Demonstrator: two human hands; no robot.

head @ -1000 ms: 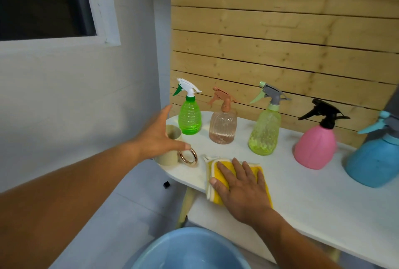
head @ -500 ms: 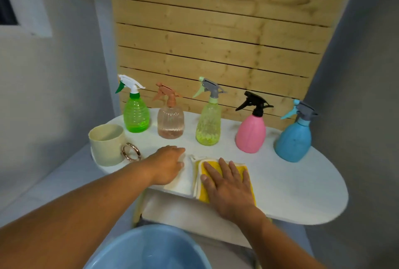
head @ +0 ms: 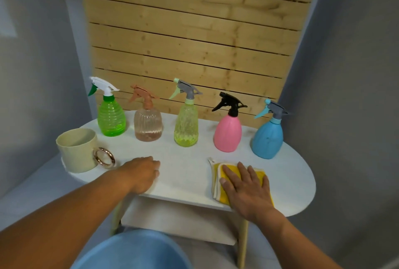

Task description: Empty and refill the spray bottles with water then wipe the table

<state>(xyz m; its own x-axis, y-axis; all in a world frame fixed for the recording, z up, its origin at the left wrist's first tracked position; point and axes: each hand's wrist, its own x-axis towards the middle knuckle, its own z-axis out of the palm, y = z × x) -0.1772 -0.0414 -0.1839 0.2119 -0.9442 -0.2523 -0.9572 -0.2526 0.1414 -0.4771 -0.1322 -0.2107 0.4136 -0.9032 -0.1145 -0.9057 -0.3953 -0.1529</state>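
The right hand (head: 246, 191) lies flat on a yellow cloth (head: 239, 177) near the front edge of the white worktop (head: 185, 167). Its fingers are straight and press down on the cloth, so the grip is open and holds nothing. The left hand (head: 141, 173) rests on the bare worktop, near the front edge too. Its fingers look a bit bent, but nothing is in them.

Five spray bottles stand in a row at the back, all upright with their tops on. From left to right there is a green bottle (head: 111, 117), a clear brown bottle (head: 148, 124), a yellow-green bottle (head: 186, 126), a pink bottle (head: 227, 133) and a blue bottle (head: 267, 138). The clear brown one has a little water at the bottom. I cannot tell how full the pink and blue ones are.

A cream mug (head: 78, 149) with a ring handle sits at the left end. A blue tub (head: 131, 251) is down below, in front of the worktop.

It looks like the wiping part is going on now. The bottles seem to be done and put back. What is left is to wipe the rest of the worktop.
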